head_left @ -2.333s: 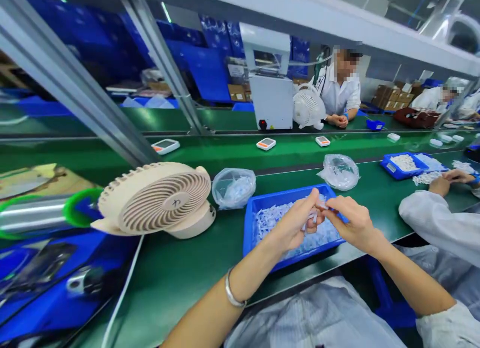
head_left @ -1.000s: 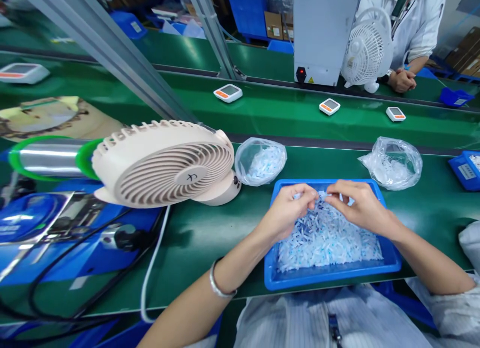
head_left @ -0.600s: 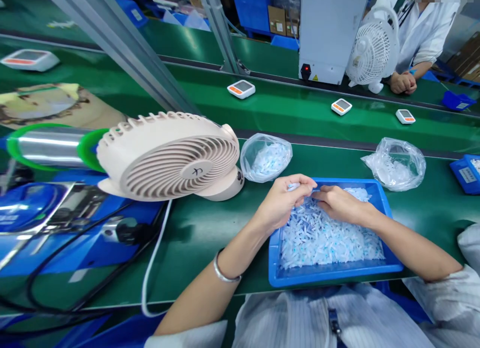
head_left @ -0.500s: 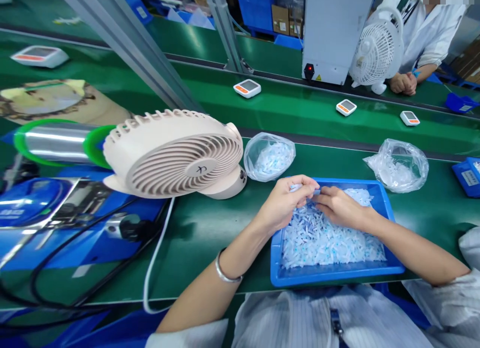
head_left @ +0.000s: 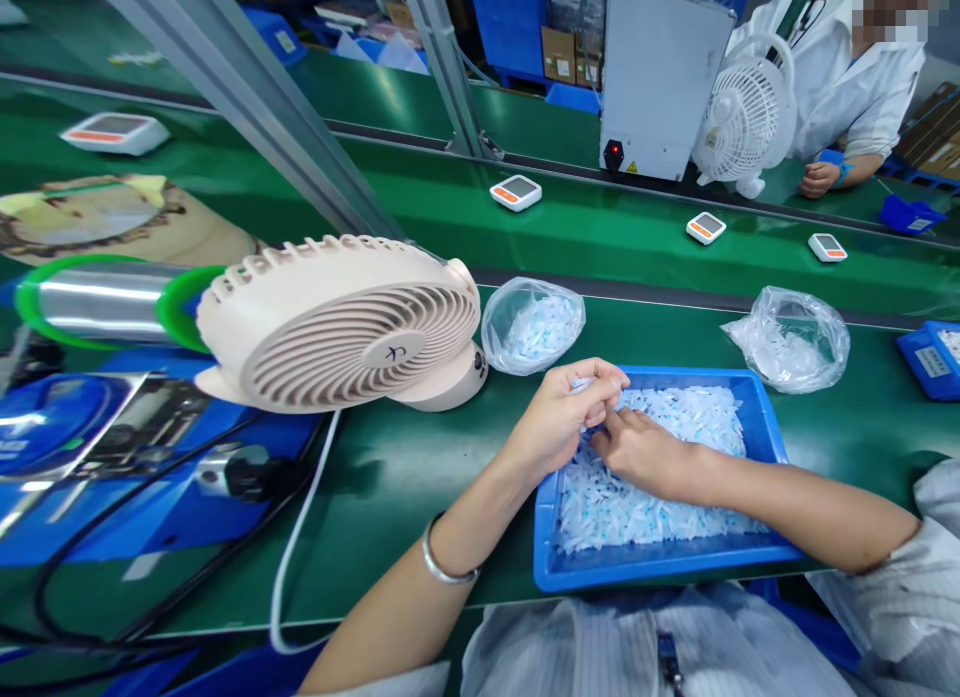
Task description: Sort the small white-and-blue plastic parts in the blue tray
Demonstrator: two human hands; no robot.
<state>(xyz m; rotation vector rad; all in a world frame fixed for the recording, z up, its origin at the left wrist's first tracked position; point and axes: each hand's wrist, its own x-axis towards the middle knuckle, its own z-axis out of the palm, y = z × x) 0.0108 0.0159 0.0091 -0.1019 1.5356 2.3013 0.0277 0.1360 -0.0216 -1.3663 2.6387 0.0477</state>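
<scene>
left hand [head_left: 556, 417] pinches a small pale piece [head_left: 581, 384] at the far-left corner of the blue tray [head_left: 660, 574]; right hand [head_left: 646, 457] is down at the loose strips [head_left: 694, 409] inside, can't tell if gripping. slack left pinch could drop the piece among the strips.

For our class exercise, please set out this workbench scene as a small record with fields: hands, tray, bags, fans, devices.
Left hand: curled, a pale piece showing at its fingers
Right hand: down among small pieces; whether it grips one is hidden
Blue tray: on the green bench, holding the small pieces
Clear bags: two, beyond the tray, pale contents inside
Fans: beige fan left of the tray; white fan farther back
Devices: four, white and orange, beyond the tray
</scene>
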